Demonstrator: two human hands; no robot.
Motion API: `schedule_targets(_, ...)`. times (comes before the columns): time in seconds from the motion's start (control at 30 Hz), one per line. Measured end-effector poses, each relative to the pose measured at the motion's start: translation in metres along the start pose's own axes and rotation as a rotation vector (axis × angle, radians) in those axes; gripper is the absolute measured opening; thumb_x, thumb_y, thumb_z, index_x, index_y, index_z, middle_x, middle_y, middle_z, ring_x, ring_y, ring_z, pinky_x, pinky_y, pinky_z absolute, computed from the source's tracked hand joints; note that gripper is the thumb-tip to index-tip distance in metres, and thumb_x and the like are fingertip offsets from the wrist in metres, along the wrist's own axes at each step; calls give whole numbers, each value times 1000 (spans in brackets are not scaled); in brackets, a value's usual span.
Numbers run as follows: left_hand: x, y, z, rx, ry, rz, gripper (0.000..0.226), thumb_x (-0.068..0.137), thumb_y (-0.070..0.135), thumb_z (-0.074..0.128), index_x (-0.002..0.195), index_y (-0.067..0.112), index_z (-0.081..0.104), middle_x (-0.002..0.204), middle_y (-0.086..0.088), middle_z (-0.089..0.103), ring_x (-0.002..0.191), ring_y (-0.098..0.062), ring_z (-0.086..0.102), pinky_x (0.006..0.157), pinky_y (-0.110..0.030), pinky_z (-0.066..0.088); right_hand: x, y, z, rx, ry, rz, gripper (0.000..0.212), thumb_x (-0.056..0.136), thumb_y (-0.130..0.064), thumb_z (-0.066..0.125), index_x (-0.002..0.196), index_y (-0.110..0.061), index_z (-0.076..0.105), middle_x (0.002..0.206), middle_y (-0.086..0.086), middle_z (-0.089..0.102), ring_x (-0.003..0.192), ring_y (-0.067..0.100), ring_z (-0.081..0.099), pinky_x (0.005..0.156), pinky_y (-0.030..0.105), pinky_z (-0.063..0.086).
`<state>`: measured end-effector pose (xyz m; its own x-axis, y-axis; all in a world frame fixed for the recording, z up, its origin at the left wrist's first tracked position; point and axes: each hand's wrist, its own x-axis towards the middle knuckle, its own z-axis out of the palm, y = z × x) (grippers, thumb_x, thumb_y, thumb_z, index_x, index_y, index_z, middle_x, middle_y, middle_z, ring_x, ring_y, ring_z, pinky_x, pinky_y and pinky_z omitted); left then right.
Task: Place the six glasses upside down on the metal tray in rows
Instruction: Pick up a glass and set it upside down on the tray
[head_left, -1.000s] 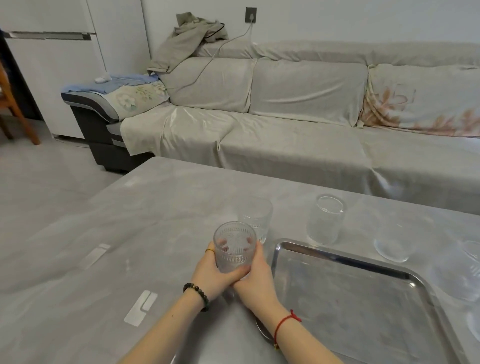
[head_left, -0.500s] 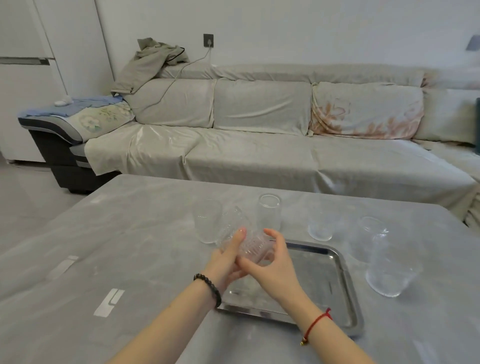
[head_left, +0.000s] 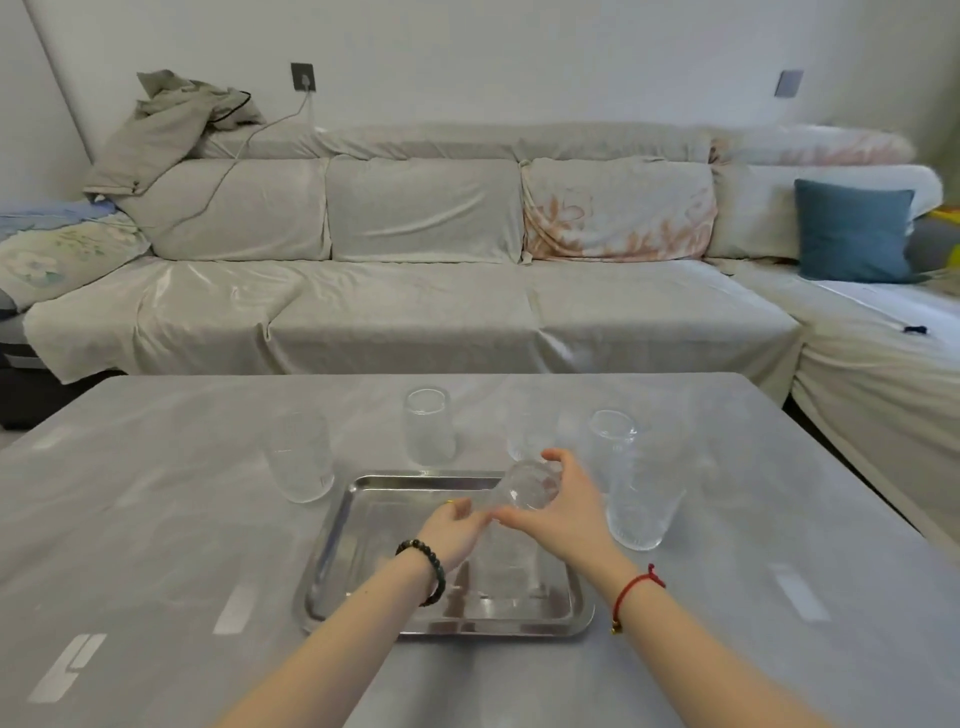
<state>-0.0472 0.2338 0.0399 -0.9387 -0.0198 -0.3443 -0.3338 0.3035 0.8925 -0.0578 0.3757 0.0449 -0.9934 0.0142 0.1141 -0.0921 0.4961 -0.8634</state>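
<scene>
A metal tray (head_left: 332, 540) lies on a grey table (head_left: 156, 519). Above the tray, a clear glass (head_left: 524, 491) is held tilted, base facing the camera. It is gripped by the right hand (head_left: 563, 512), fingers curled round it, and touched at its lower edge by the left hand (head_left: 454, 530). Five more glasses are seen beyond and beside the tray: left (head_left: 300, 457), centre (head_left: 428, 426), behind the hands (head_left: 524, 426), and two on the right (head_left: 641, 499) (head_left: 612, 434). A covered sofa (head_left: 415, 312) is seen farthest back.
</scene>
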Motion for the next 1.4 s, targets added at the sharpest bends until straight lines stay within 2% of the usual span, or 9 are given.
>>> schedule_targets(0.4, 52, -14, 21, -38, -84, 165, 49, 88, 5, 44, 135, 12, 32, 144, -3, 37, 127, -15, 41, 88, -16, 41, 41, 34, 12, -42, 29, -64, 81, 61, -40, 77, 129, -26, 34, 130, -6, 45, 120, 14, 40, 100, 29, 34)
schedule_targets(0.53, 58, -18, 22, -90, -128, 198, 49, 87, 6, 47, 133, 14, 34, 140, -1, 41, 109, -3, 50, 75, -5, 46, 36, 41, 15, 17, 11, -28, 90, 61, -38, 79, 134, -29, 27, 138, -5, 42, 125, 13, 38, 103, 29, 31)
schedule_targets(0.67, 56, -18, 22, -31, -139, 216, 54, 87, 12, 50, 137, 15, 29, 147, -4, 33, 133, -17, 33, 109, -30, 32, 31, 39, 15, 30, -12, -13, 98, 65, -34, 78, 140, -27, 16, 148, -3, 31, 134, 14, 30, 110, 34, 27)
schedule_targets(0.83, 32, -38, -13, 246, 80, 272, 59, 88, 20, 49, 139, 16, 22, 143, -4, 38, 114, -5, 45, 91, -6, 31, 12, 37, 8, -28, -17, -27, 91, 77, -51, 59, 143, -28, 0, 155, -6, 8, 141, 15, 11, 111, 34, 19)
schedule_targets(0.93, 10, -71, -55, 448, 328, 308, 60, 87, 19, 48, 140, 13, 21, 149, -7, 29, 132, -18, 34, 112, -28, 26, -19, 51, 4, -57, -13, 25, 81, 85, -46, 51, 143, -23, 0, 155, -2, 6, 141, 15, 10, 113, 32, 15)
schedule_targets(1.03, -13, -103, -85, 484, 454, 218, 54, 86, 19, 49, 135, 7, 28, 144, -13, 37, 130, -29, 36, 109, -45, 27, -50, 71, 9, -197, -2, 76, 77, 87, -36, 51, 143, -11, 3, 154, 8, 12, 141, 21, 14, 116, 36, 15)
schedule_targets(1.1, -26, -116, -93, 459, 449, 145, 44, 86, 21, 50, 124, 5, 37, 130, -17, 49, 121, -35, 44, 106, -50, 30, -62, 79, 15, -286, 14, 107, 75, 88, -34, 51, 142, -8, 7, 152, 10, 20, 140, 22, 19, 117, 37, 11)
schedule_targets(1.23, -33, -130, -95, 462, 379, 122, 62, 89, 32, 45, 139, 7, 19, 141, -6, 40, 132, -22, 34, 117, -38, 5, -69, 84, 23, -431, 38, 97, 65, 90, -36, 43, 142, -9, 12, 152, 4, 24, 140, 18, 19, 117, 36, 4)
schedule_targets(1.4, -39, -131, -98, 447, 352, 142, 64, 87, 36, 48, 139, 11, 21, 73, 2, 61, 84, -5, 53, 116, -43, 15, -69, 85, 24, -487, 48, 87, 59, 92, -30, 38, 142, -12, 14, 152, 1, 25, 139, 15, 20, 117, 38, 7)
